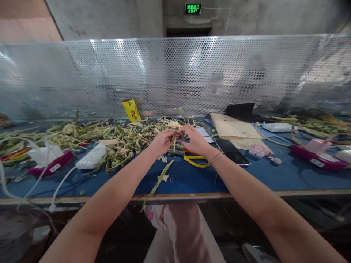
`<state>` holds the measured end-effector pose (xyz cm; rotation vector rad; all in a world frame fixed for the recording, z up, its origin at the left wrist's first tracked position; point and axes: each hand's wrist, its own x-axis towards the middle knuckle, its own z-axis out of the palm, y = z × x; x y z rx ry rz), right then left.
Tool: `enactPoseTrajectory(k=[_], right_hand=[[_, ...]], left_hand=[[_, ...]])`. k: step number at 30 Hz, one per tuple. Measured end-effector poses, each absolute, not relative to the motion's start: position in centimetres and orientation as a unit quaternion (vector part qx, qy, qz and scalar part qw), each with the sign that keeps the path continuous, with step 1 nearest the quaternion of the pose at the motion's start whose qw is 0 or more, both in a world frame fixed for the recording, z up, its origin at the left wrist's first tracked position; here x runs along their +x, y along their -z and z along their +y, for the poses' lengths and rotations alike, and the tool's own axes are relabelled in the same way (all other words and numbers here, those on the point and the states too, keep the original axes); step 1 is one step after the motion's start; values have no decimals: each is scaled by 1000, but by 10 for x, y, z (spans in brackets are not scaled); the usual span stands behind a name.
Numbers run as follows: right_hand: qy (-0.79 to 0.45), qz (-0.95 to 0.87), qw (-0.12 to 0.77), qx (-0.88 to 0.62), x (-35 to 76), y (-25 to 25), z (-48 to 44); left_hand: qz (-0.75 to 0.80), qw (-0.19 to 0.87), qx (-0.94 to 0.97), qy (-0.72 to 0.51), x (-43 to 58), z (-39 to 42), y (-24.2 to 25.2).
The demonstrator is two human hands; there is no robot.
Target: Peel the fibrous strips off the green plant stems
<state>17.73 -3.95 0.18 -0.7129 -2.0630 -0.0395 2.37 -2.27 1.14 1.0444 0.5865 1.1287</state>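
Observation:
My left hand [162, 140] and my right hand [193, 139] meet over the blue table [274, 175], fingers pinched together on a short pale green plant stalk [174, 139] held upright between them. A bracelet circles my right wrist. Just under the hands lie scissors with yellow handles [195, 161]. A heap of green and pale stalks and husks [115, 137] spreads to the left behind the hands. One long peeled strip [159, 182] lies near the table's front edge.
A black phone [232, 151] lies right of my hands, with brown paper [233, 129] behind it. A yellow cup [131, 109] stands by the perforated metal screen [175, 73]. Magenta devices [319, 157] [52, 166], white cables and tissue lie at both sides.

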Motion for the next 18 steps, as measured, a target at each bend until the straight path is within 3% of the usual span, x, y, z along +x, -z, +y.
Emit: enactPoseTrajectory(k=[10,18], right_hand=[[111,-842,444,-284,169,5,-39],[108,-819,465,-318,164,3,-42]], left_hand=[[291,670,450,-514,30,-25,-10],[271,660,454,-534,33,-26,-6]])
